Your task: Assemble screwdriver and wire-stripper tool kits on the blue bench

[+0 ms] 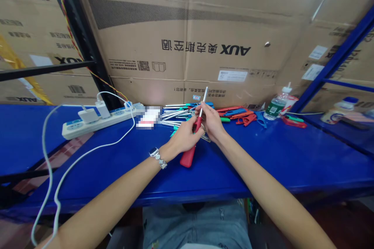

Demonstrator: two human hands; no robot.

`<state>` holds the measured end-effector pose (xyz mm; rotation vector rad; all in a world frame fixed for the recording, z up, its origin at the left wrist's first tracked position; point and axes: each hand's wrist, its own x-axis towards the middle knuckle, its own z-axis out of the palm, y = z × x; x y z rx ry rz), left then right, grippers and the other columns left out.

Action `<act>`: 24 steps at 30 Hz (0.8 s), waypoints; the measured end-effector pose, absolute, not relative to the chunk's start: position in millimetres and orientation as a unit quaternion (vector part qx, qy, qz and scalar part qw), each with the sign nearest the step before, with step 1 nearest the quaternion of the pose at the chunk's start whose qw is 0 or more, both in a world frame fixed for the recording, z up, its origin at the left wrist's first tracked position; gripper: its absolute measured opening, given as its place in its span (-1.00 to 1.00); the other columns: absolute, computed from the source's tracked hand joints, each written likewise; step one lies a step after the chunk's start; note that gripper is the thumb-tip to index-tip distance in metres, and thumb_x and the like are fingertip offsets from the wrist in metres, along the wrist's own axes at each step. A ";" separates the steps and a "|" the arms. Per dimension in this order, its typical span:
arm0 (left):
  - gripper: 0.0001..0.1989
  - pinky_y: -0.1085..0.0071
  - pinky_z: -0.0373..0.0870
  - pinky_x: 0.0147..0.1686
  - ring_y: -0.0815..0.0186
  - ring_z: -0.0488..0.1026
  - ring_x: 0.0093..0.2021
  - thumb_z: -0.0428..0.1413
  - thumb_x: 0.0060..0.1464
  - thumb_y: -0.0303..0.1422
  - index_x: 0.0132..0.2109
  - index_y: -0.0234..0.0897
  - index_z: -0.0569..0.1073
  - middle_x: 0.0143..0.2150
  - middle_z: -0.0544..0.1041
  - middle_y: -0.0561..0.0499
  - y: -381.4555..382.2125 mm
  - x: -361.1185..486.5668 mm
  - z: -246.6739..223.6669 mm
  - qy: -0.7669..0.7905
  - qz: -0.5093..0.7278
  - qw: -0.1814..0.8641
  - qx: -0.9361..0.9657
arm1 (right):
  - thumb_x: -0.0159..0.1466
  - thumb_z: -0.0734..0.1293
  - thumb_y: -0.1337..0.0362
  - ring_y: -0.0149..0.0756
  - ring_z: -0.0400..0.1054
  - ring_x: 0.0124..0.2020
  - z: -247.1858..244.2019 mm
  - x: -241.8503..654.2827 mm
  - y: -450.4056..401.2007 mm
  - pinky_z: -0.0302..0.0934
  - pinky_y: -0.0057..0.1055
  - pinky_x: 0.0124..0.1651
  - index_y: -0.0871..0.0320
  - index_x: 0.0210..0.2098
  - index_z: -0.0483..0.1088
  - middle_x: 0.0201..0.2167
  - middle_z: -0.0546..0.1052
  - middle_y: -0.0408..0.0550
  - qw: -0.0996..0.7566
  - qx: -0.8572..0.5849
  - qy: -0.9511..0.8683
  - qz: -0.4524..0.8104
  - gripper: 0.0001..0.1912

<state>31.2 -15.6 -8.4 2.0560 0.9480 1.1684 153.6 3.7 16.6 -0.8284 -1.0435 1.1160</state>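
A red-handled tool (187, 157) with a silver metal tube (205, 95) is held over the blue table, tilted with the tube pointing up and away. My left hand (187, 134) is closed round the upper part of the red handle. My right hand (212, 121) has its fingers pinched on the tube just above the handle. Behind my hands lies a pile of silver tubes (172, 114) with teal parts. Orange and red plastic parts (247, 117) lie to the right of it, beside a blue part (261, 120).
A white power strip (109, 120) with plugs and loose white cables is at the left. A bottle with a green label (274, 108) and a blue-capped bottle (339, 111) stand at the right. Large cardboard boxes (140, 54) rise behind the blue table (263, 159).
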 end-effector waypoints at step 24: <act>-0.69 0.35 0.27 -0.06 0.22 0.37 -0.19 0.12 0.28 -0.06 -0.26 -0.20 0.46 -0.25 0.45 -0.01 4.5 21.7 -2.7 0.325 0.613 0.385 0.609 | 0.38 0.15 -0.23 -0.36 0.28 -0.62 -16.3 141.1 -27.7 0.20 -0.42 -0.54 -0.03 0.10 0.28 -0.51 0.40 -0.21 0.482 -0.411 -0.641 0.433 -0.49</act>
